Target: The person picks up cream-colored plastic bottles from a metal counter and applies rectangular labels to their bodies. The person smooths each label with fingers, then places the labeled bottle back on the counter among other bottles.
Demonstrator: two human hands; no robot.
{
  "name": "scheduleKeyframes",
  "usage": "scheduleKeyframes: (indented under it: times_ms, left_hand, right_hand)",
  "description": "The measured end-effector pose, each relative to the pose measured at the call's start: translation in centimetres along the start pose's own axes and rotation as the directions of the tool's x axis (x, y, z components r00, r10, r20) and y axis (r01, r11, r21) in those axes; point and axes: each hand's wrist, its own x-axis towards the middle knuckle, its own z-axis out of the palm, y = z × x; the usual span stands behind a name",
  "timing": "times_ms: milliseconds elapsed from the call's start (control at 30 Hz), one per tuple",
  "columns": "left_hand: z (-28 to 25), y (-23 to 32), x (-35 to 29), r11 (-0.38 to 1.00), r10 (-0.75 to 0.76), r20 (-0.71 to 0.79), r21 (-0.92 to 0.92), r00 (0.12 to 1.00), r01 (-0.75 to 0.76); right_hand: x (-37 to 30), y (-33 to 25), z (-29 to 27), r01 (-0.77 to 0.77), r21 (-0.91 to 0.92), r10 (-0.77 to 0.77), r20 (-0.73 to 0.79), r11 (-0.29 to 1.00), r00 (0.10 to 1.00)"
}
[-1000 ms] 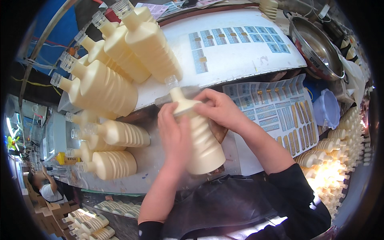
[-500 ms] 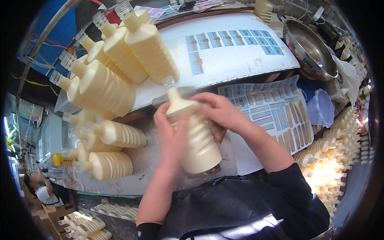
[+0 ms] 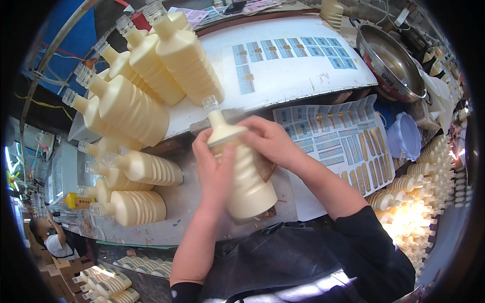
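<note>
A cream plastic bottle [image 3: 251,189] with ribbed sides and a clear threaded neck lies tilted in front of me, neck pointing away. My left hand [image 3: 213,164] wraps its left side, with the thumb on the face just below the shoulder. From the right, my right hand [image 3: 268,140] holds the bottle's shoulder, fingertips pressed against it. A thin greyish strip crosses the shoulder between both hands; whether it is a label is hard to tell. Beneath the right hand, a flat brown piece [image 3: 264,169] shows beside the bottle, partly hidden.
More cream bottles [image 3: 134,108] stand and lie at the left. Sticker sheets [image 3: 333,146] with blue and gold labels lie right, and blue labels [image 3: 275,50] sit on the white board [image 3: 298,83]. A metal pan [image 3: 391,60], a lilac bucket [image 3: 404,136] and stacked bottles line the right side.
Both hands stay on the bottle, with small shifts of the fingers at its shoulder. The whole view has shifted slightly; nothing has been picked up or let go.
</note>
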Motion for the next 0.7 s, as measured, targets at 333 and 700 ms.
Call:
scheduleKeyframes:
  times_ms: [333, 700]
  left_hand:
    - [-0.1, 0.3, -0.2, 0.999, -0.013, -0.014, -0.036, 1.000, 0.013]
    - [-0.6, -0.9, -0.8, 0.836, -0.145, 0.035, -0.530, 0.989, 0.142]
  right_hand:
    - [0.3, 0.3, 0.0, 0.045, 0.000, -0.045, -0.013, 0.999, 0.999]
    - [0.2, -1.8, -3.1, 0.008, 0.376, 0.005, -0.033, 0.927, 0.999]
